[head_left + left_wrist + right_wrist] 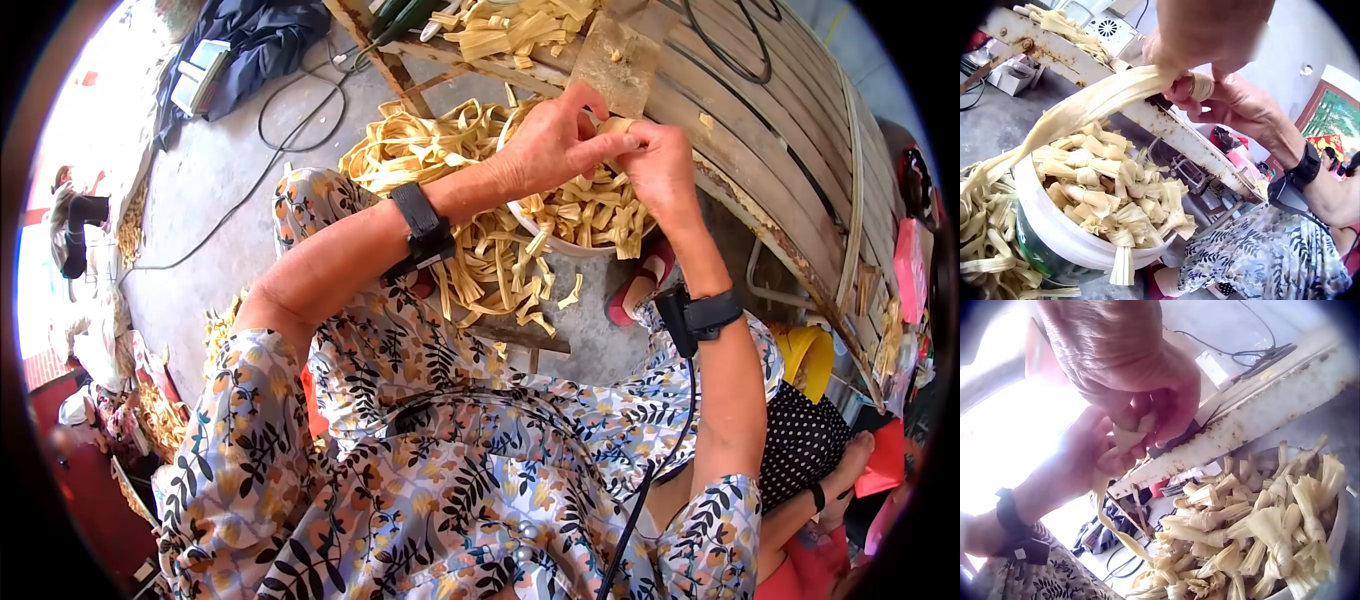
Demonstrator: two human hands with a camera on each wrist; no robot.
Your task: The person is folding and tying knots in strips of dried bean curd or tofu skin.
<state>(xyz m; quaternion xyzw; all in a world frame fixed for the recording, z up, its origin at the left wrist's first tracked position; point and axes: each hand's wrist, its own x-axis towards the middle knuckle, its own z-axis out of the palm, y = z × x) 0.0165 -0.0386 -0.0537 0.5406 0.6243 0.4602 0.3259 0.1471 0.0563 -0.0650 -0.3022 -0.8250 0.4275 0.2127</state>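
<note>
Both hands meet above a white-rimmed bucket filled with knotted pale yellow strips that look like tofu skin. My left hand pinches one long, flat strip, whose free length droops past the bucket's rim in the left wrist view. With curled fingers, my right hand holds the same strip's other end close to the left fingertips. A pale band encircles a right-hand finger. In the right wrist view, a folded end shows between the fingers, partly hidden by them.
Loose untied strips are heaped left of the bucket, some spilling onto the floor. Beyond the hands stands a slatted wooden bench with a rusty metal edge, holding more strips and a small board. A black cable crosses the floor.
</note>
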